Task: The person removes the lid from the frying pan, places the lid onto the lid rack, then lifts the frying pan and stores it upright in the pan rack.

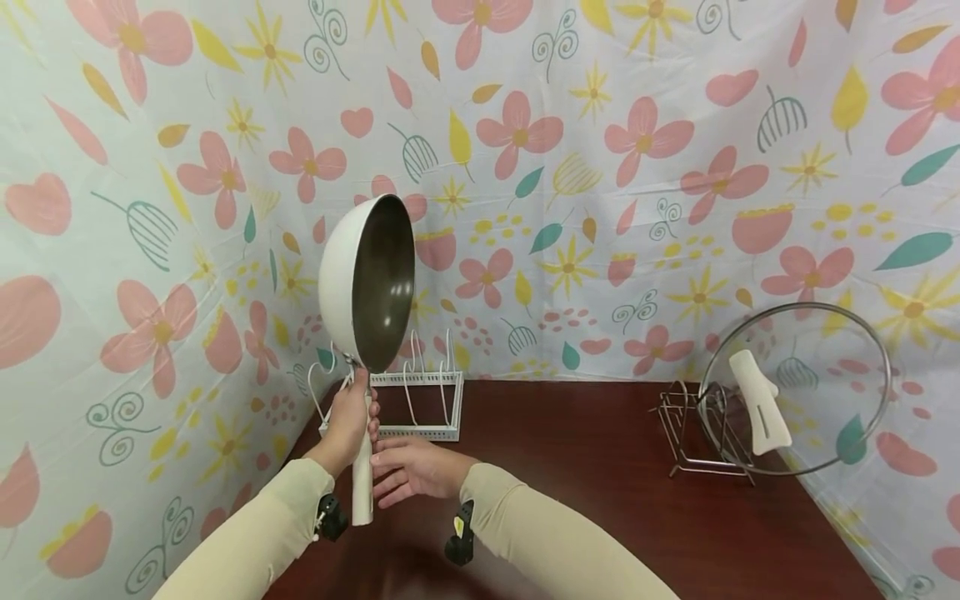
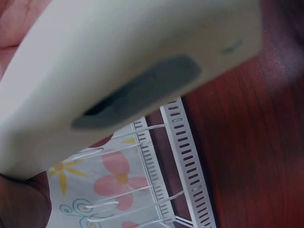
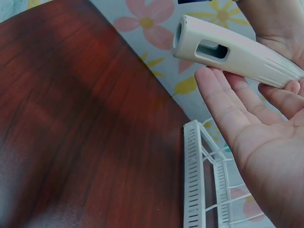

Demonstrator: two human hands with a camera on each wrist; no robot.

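A white wok (image 1: pixel 337 283) with a dark inside is held up on its side at the left, its cream handle (image 1: pixel 362 496) pointing down. My left hand (image 1: pixel 348 421) grips the handle close under the pan. Beside it, my right hand (image 1: pixel 423 468) has its fingers extended, the tips right at the lower handle. From the right wrist view, the slotted end of the handle (image 3: pixel 237 52) lies above those straight fingers (image 3: pixel 223 95). Up close in the left wrist view, the handle (image 2: pixel 118 57) covers most of the upper picture.
Behind the wok, a white rack (image 1: pixel 420 432) with upright wire dividers stands on the dark red table (image 1: pixel 555 467). At the right, a small wire stand (image 1: pixel 708 463) bears a glass lid (image 1: pixel 887 367) with a cream handle (image 1: pixel 759 404). Flower-patterned cloth (image 1: pixel 525 200) surrounds the table.
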